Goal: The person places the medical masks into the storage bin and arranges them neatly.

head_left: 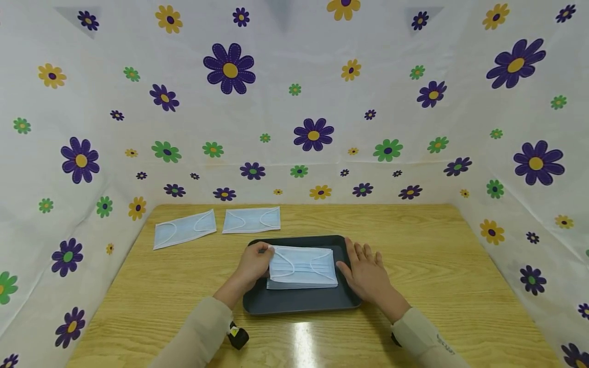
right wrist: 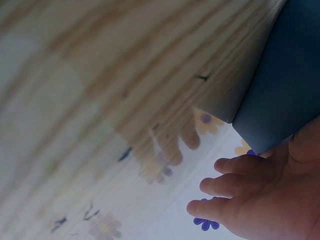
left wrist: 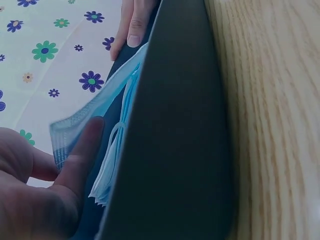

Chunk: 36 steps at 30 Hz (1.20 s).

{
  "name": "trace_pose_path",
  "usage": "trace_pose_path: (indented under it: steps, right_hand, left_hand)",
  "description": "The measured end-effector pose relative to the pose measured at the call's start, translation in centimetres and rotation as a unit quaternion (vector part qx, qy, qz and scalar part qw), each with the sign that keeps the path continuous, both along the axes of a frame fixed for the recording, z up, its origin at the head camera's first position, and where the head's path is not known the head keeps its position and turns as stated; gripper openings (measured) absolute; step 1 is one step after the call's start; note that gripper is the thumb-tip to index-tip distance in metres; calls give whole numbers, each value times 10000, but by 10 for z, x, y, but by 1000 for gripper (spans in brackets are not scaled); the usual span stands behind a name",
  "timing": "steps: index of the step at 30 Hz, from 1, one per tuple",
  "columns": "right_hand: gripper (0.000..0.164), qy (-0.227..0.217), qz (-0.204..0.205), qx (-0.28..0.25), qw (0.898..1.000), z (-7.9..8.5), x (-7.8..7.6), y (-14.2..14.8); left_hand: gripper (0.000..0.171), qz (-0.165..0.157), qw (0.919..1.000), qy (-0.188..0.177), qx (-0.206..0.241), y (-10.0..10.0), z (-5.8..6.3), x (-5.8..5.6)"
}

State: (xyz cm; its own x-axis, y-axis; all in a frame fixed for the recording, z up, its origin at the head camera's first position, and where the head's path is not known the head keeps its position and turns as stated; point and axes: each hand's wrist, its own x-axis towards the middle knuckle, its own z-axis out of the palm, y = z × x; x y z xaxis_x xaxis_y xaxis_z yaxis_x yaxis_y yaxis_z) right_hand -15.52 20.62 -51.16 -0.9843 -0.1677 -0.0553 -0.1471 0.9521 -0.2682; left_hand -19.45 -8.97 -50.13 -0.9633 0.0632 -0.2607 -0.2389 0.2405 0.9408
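A dark grey tray [head_left: 299, 305] on the wooden table holds a small stack of light blue face masks [head_left: 301, 286] with white ear loops. My left hand [head_left: 254, 263] is over the tray's left side and pinches the left end of the top face mask [head_left: 303, 263] between thumb and fingers. In the left wrist view that end of the mask [left wrist: 75, 127] is lifted off the stack, whose folded edges [left wrist: 112, 165] show below. My right hand [head_left: 368, 273] rests on the tray's right rim, its fingers fairly straight; the right wrist view shows it against the tray's outer wall [right wrist: 280, 85].
Two more face masks lie flat behind the tray: one at the far left [head_left: 185, 230], another [head_left: 251, 220] to its right. A flower-print cloth [head_left: 276, 112] encloses the table [head_left: 437, 255] at the back and both sides.
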Motion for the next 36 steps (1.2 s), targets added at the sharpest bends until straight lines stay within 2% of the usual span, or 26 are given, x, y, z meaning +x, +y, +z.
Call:
trace_pose_path:
  steps: [5,7,11,15,18,20,24,36]
  right_hand:
    - [74,9,-18,-21,10000,0,0,0]
    - [74,3,-25,-23,10000,-1,0,0]
    - [74,-7,-22,-38,10000,-1,0,0]
    - [74,7,-22,-51,10000,-1,0,0]
    - [73,6,-16,-69,10000,1,0,0]
    - [73,-13,-8,-73,10000,1,1,0]
    - [73,-14,6,-80,10000,1,1,0]
    - [73,21,8,-64,10000,-1,0,1]
  left_hand:
    - [27,-104,9994,-71,310,3,0,0]
    - [29,-112,9995,-71,288,3,-1,-1]
    - [34,-114,9998,24,-134,2,-2,-1]
    - [34,-231,9965,436,-679,-1,-3,-1]
    - [30,-379,9886,940,-1113,-5,-3,-2]
    - [27,-444,9802,1260,-1464,-6,-3,-3]
    - [25,-485,9635,1679,-2027,-8,-2,-3]
    - [25,-322,9413,2329,-2421,-7,4,0]
